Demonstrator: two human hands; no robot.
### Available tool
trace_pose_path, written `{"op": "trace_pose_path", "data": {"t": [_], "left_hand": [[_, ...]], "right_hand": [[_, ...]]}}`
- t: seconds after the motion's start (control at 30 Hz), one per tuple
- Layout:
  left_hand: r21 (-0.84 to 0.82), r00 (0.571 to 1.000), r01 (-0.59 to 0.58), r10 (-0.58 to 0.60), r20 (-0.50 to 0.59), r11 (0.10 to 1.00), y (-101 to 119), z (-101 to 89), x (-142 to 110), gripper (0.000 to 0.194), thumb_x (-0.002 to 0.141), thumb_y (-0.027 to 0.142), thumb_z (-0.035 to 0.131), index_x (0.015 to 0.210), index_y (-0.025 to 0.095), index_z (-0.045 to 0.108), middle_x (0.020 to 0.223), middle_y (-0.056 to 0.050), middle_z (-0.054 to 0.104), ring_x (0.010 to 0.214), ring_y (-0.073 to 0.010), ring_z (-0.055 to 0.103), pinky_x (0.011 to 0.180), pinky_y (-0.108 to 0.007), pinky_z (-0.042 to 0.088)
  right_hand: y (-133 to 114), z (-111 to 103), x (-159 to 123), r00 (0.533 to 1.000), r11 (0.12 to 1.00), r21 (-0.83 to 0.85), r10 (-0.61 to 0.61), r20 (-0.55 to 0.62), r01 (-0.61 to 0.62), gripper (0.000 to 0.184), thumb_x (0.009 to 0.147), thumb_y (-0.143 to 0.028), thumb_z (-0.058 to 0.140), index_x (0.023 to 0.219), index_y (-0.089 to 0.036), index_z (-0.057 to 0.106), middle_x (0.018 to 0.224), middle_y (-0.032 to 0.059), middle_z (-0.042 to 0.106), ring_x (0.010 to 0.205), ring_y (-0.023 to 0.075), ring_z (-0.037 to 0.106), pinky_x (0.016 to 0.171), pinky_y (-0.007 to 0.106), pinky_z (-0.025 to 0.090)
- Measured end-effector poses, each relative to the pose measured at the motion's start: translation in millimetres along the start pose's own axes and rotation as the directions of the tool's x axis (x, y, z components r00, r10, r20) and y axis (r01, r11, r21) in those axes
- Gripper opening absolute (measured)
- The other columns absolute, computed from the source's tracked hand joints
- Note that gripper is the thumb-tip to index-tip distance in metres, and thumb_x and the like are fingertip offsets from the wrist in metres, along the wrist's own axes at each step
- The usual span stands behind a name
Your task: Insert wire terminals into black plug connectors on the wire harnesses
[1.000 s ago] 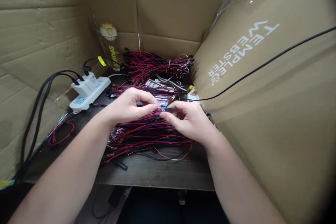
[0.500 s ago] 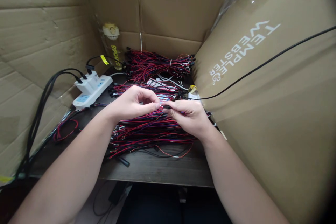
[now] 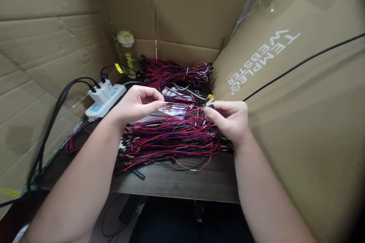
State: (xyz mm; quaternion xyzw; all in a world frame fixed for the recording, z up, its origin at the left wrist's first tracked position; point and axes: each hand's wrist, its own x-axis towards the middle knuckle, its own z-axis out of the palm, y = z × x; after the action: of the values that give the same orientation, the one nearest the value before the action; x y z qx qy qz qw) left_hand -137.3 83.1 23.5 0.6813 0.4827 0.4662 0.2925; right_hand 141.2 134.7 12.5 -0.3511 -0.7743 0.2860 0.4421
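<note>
My left hand (image 3: 139,102) is closed in a pinch, and a tiny white tip (image 3: 165,102) pokes out from between thumb and forefinger. To its right, my right hand (image 3: 232,119) pinches a small black connector (image 3: 210,106) between thumb and fingertips. A thin red wire appears to stretch between the two hands; where its ends go under the fingers is hidden. Right below them spreads a thick pile of red, black and blue wires (image 3: 171,136) lying crosswise on the dark table (image 3: 185,186). Under the hands, a printed sheet or packet (image 3: 175,111) shows partly through the strands.
A tied wire bundle (image 3: 171,70) lies at the back near a clear bottle (image 3: 126,51). On the left is a white power strip (image 3: 105,102) with black cables. Cardboard walls (image 3: 185,11) surround the table. A yellow tape roll (image 3: 210,98) sits behind my right hand.
My hands, which were together at the fingertips, have moved apart, the left one leftward and the right one rightward. More of the wires and the printed sheet now shows between them.
</note>
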Motion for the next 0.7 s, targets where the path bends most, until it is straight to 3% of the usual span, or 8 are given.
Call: {"op": "trace_pose_path", "data": {"t": [0.07,0.13,0.23,0.33,0.4,0.5,0.63,0.7], "left_hand": [[0.133,0.999,-0.047,0.047,-0.004,0.990,-3,6.3,1,0.019,0.082,0.031,0.074,0.078,0.012,0.073,0.075,-0.005,0.071,0.065,-0.0131,0.061,0.060,-0.023,0.047],[0.268,0.990,-0.143,0.138,0.038,0.953,-9,15.7,2,0.013,0.083,0.025,0.069,0.078,0.013,0.073,0.074,-0.004,0.071,0.065,-0.0132,0.061,0.061,-0.025,0.047],[0.393,0.956,-0.294,0.258,0.142,0.871,-17,28.8,3,0.009,0.084,0.018,0.065,0.079,0.015,0.072,0.076,-0.003,0.072,0.068,-0.0134,0.061,0.066,-0.027,0.047],[0.374,0.935,-0.351,0.299,0.191,0.859,-20,34.7,3,0.011,0.089,0.019,0.063,0.085,0.014,0.073,0.082,-0.004,0.073,0.071,-0.0133,0.061,0.069,-0.027,0.048],[0.333,0.936,-0.344,0.296,0.189,0.878,-19,34.6,1,0.013,0.092,0.022,0.063,0.089,0.014,0.074,0.085,-0.005,0.073,0.072,-0.0130,0.062,0.070,-0.026,0.048],[0.263,0.958,-0.268,0.227,0.177,0.927,-14,31.8,0,0.018,0.093,0.030,0.067,0.091,0.015,0.075,0.084,-0.004,0.074,0.073,-0.0134,0.063,0.069,-0.026,0.048],[0.178,0.969,-0.117,0.073,0.235,0.977,-7,25.7,0,0.023,0.094,0.034,0.064,0.091,0.015,0.075,0.087,-0.005,0.076,0.081,-0.0172,0.068,0.076,-0.028,0.052],[0.157,0.975,-0.060,0.024,0.223,0.986,-6,20.8,1,0.027,0.097,0.034,0.058,0.100,0.014,0.075,0.097,-0.007,0.077,0.090,-0.0197,0.070,0.081,-0.030,0.054]], "right_hand": [[4,1,4,0.996,0.987,-0.134,0.091,-0.016,-0.092,0.032,0.087,-0.040,0.066,0.068,-0.016,0.074,0.063,0.0069,0.070,0.055,0.0186,0.060,0.053,0.032,0.047],[5,6,5,0.992,0.963,-0.243,0.096,-0.076,-0.112,0.025,0.085,-0.035,0.062,0.082,-0.015,0.076,0.081,0.0116,0.076,0.071,0.0248,0.068,0.066,0.039,0.054],[0,20,1,0.985,0.918,-0.385,-0.145,-0.090,0.100,0.038,0.086,-0.030,0.061,0.117,-0.012,0.073,0.118,0.0177,0.075,0.107,0.0333,0.068,0.095,0.051,0.053],[-3,37,-5,0.944,0.860,-0.388,-0.308,0.122,0.331,0.029,0.094,-0.028,0.062,0.117,-0.014,0.073,0.116,0.0143,0.077,0.110,0.0302,0.069,0.101,0.049,0.051],[-3,45,-7,0.926,0.871,-0.323,-0.320,0.199,0.370,0.020,0.098,-0.024,0.061,0.107,-0.016,0.077,0.102,0.0102,0.080,0.096,0.0255,0.072,0.093,0.043,0.053],[-1,50,-7,0.928,0.897,-0.243,-0.339,0.155,0.369,0.017,0.099,-0.020,0.062,0.098,-0.016,0.079,0.091,0.0074,0.080,0.082,0.0205,0.071,0.081,0.035,0.054],[-4,45,-8,0.943,0.923,-0.197,-0.316,0.100,0.330,0.014,0.097,-0.017,0.065,0.092,-0.017,0.078,0.090,0.0060,0.080,0.081,0.0185,0.072,0.079,0.032,0.055],[-5,41,-8,0.954,0.936,-0.185,-0.290,0.073,0.298,0.014,0.096,-0.018,0.065,0.092,-0.016,0.078,0.091,0.0062,0.080,0.083,0.0185,0.072,0.079,0.032,0.055]]}}
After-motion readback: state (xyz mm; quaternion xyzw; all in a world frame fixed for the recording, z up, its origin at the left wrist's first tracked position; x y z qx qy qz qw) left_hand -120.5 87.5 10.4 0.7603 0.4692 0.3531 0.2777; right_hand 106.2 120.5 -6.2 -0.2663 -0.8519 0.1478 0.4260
